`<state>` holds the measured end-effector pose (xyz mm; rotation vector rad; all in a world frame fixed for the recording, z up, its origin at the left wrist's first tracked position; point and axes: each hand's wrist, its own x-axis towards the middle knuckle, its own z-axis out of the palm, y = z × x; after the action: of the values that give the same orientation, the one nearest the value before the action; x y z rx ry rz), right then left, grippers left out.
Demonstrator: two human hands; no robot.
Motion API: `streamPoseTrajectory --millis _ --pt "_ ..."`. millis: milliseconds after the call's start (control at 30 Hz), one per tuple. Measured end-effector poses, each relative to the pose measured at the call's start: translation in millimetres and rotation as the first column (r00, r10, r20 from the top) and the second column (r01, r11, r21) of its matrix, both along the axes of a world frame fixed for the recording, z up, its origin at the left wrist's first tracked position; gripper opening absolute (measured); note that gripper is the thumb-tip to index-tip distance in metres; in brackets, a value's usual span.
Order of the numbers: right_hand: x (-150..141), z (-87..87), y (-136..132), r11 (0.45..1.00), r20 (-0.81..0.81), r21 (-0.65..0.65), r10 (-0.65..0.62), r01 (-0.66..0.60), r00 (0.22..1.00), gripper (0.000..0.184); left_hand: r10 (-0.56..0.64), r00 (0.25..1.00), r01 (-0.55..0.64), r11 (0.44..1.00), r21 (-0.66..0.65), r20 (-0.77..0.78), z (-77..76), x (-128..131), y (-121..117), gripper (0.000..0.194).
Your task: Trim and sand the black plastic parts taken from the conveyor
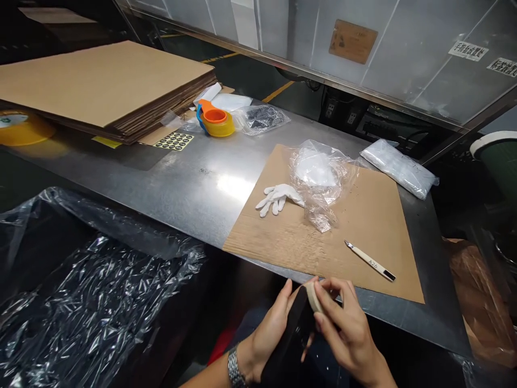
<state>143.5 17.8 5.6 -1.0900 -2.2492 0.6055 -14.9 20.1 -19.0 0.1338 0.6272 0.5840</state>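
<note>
Both my hands are low at the near edge of the metal table (194, 188). My left hand (270, 328), with a watch on its wrist, wraps round a flat black object (288, 339). My right hand (349, 331) pinches a small beige piece (313, 296) at the top end of that black object. On the cardboard sheet (363, 215) ahead lie a white glove (277, 198), a crumpled clear plastic bag (321, 180) and a white craft knife (369, 261).
A stack of cardboard sheets (100, 81) lies at the back left, with an orange and yellow tape dispenser (216, 121) beside it. A sheet of round labels (174, 141), bagged items (398, 167) and a bin lined with clear plastic (81, 296) are nearby.
</note>
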Motion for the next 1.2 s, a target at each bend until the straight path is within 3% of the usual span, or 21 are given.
streamPoseTrajectory --millis 100,200,333,467,533,633,800,933,1033,1100,1200 --pt "-6.3 7.0 -2.1 0.997 0.082 0.035 0.071 -0.074 0.994 0.056 0.109 0.989 -0.097 0.988 0.12 -0.103 2.5 -0.3 3.2 0.051" --pt "-14.9 14.1 -2.9 0.997 0.164 0.071 0.003 -0.015 0.986 0.051 0.142 0.977 -0.115 0.979 0.165 -0.159 2.7 2.0 6.2 0.045" --pt "-25.4 13.9 -11.0 0.993 0.191 0.089 0.054 -0.072 0.98 0.044 0.127 0.989 -0.13 0.991 -0.036 -0.068 1.1 5.9 9.6 0.045" --pt "-33.6 0.4 -26.7 0.987 0.079 0.156 0.037 -0.049 0.996 0.044 0.081 0.994 -0.061 0.964 -0.258 0.069 -3.6 6.3 13.6 0.05" --pt "-33.2 -9.1 -34.1 0.988 -0.014 0.154 -0.017 0.019 1.0 0.046 0.105 0.982 -0.055 0.955 -0.292 0.157 -5.8 5.0 16.8 0.047" --pt "-27.4 -20.5 -41.9 0.984 -0.1 0.112 -0.126 0.137 0.987 0.054 0.209 0.951 -0.142 0.951 -0.275 0.229 -6.3 3.2 22.4 0.035" --pt "-26.2 -29.4 -53.5 0.979 -0.085 0.167 -0.103 0.116 0.991 0.055 0.311 0.94 -0.24 0.895 -0.376 0.14 -3.8 5.2 26.8 0.03" --pt "-25.7 -39.3 -58.5 0.938 -0.054 0.273 -0.206 0.213 0.977 0.052 0.368 0.921 -0.267 0.836 -0.479 0.129 -4.0 0.4 29.1 0.03" --pt "-6.9 -47.8 -43.5 0.927 -0.012 0.335 -0.177 0.17 0.984 0.052 0.409 0.911 -0.357 0.846 -0.397 0.053 0.2 -6.3 31.2 0.025" --pt "11.6 -52.4 -23.1 0.917 0.02 0.332 -0.241 0.221 0.97 0.054 0.43 0.901 -0.433 0.875 -0.218 -0.062 5.7 -8.0 29.8 0.019" --pt "35.7 -59.8 16.0 0.868 0.027 0.294 -0.427 0.401 0.904 0.05 0.421 0.883 -0.408 0.907 0.107 -0.207 14.1 -5.4 22.8 0.042"
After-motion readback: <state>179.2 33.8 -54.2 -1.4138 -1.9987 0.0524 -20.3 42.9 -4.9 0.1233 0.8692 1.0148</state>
